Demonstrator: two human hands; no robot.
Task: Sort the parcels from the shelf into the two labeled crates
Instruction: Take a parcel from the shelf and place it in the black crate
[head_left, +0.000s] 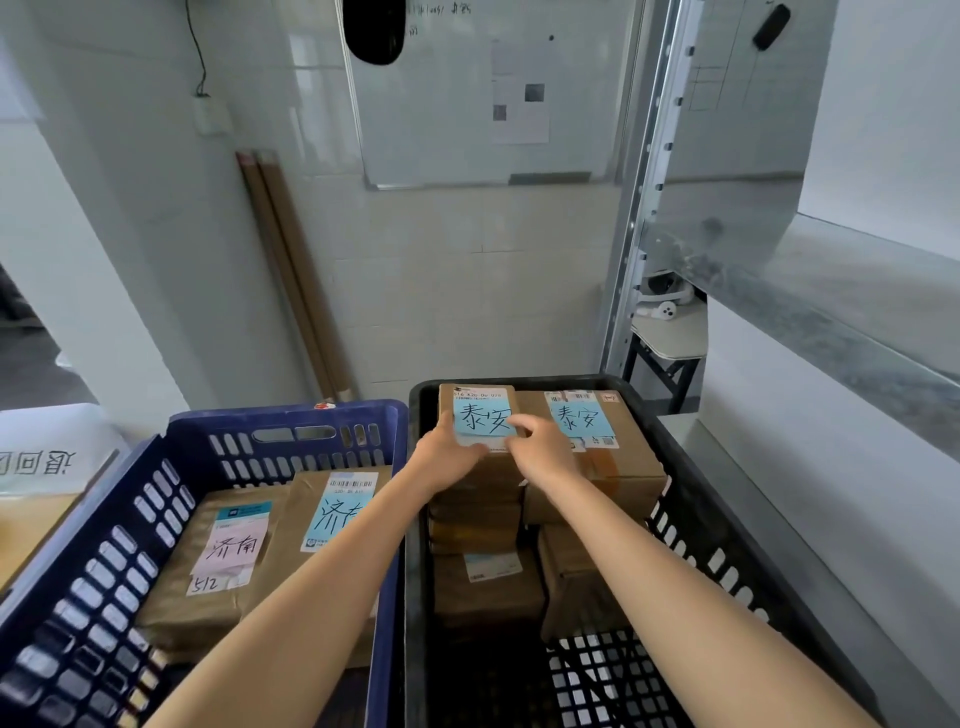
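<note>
1. Head view: both hands on the top parcel (483, 415), at the far end of the black crate (727, 525), on top of the left pile.
2. Gripping its near left corner with the left hand (448, 460), fingers curled round the edge. Pinching its right side with the right hand (543, 451), fingertips up on the blue label.
3. Could tip the pile. Stacked high, up near the rim, so easy to knock over with a push to one side.
4. Could bump the next parcel (589, 423), just beside on the right. Touching or only close? Cannot tell.
5. Could slide off crooked — likely on letting go too soon, before lying flat.
6. Could land in the wrong crate too. Same writing on both blue labels here, though, and different writing on the two parcels (228, 566) in the blue crate (291, 441) on the left. Looks like the right spot.
7. Underneath: no floor showing under the crates, just the two of them side by side, very close. Open mesh floor bare at the near end of the black one.
8. Around: pale tiled wall, a whiteboard (457, 114), two brown tubes (291, 270) leaning in the corner, a grey metal shelf (841, 312) on the right, a small bench (670, 338) behind with white things on it, and a white sheet (41, 462) with writing at the far left.
</note>
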